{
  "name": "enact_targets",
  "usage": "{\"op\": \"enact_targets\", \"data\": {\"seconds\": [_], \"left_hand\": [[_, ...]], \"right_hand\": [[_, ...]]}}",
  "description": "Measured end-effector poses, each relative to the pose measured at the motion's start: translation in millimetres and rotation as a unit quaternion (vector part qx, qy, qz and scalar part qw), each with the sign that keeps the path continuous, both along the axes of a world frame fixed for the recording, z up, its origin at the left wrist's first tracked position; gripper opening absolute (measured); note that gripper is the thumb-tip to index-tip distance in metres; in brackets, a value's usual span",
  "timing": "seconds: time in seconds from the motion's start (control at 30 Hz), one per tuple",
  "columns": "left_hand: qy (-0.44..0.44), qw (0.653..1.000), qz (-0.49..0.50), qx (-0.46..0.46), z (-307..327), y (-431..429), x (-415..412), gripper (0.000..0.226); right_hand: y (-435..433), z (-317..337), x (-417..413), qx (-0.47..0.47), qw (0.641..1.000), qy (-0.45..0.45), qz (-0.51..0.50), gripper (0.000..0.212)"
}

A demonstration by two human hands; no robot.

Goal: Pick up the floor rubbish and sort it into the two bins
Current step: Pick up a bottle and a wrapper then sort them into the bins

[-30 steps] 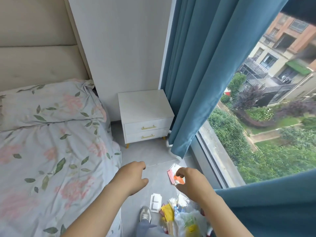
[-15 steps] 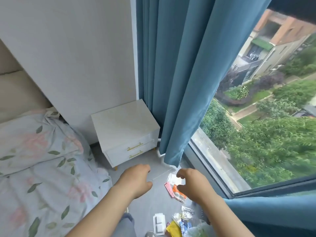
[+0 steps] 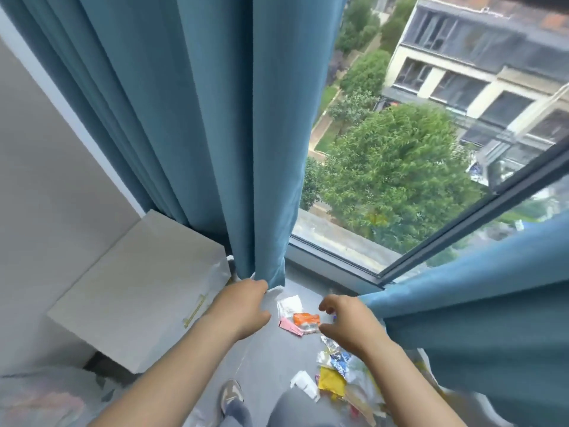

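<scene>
Since half a second ago the view has swung right: the bed is almost gone, the nightstand (image 3: 138,288) has slid to 9 o'clock, and the curtain (image 3: 197,118) and window (image 3: 400,180) fill the top. Both hands have moved up the floor (image 3: 271,359) toward the curtain hem. The left hand (image 3: 243,306) is curled, its fingertips touching the hem at 12 o'clock from it; whether it grips the cloth I cannot tell. The right hand (image 3: 348,325) hangs loose, fingers bent, holding nothing. Between them lie wrappers (image 3: 300,320), white, orange and pink. At 6 o'clock from those sits a litter pile (image 3: 334,374), beside a shoe (image 3: 231,396).
</scene>
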State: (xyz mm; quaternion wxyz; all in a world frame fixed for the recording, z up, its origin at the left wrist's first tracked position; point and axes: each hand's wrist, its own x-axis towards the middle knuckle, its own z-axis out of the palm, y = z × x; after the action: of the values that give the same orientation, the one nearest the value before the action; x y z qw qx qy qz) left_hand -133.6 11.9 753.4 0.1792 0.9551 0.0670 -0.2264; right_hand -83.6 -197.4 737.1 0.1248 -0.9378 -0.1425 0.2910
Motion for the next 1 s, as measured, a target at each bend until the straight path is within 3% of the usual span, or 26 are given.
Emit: {"op": "enact_targets", "data": {"seconds": [0.27, 0.67, 1.0], "left_hand": [[0.01, 0.99, -0.14, -0.006, -13.9, -46.5, 77.1, 0.025], [0.054, 0.969, -0.24, 0.022, -92.3, -86.7, 159.2, 0.036], [0.099, 0.941, -0.317, 0.057, -234.4, -79.0, 219.1, 0.032]], "right_hand": [[-38.1, -5.2, 23.3, 0.0, 0.992, -0.004, -0.125, 0.039], [-73.8, -81.0, 63.8, 0.008, 0.976, 0.033, -0.215, 0.04], [-62.0, -218.2, 100.0, -0.02, 0.956, 0.066, -0.285, 0.032]]}}
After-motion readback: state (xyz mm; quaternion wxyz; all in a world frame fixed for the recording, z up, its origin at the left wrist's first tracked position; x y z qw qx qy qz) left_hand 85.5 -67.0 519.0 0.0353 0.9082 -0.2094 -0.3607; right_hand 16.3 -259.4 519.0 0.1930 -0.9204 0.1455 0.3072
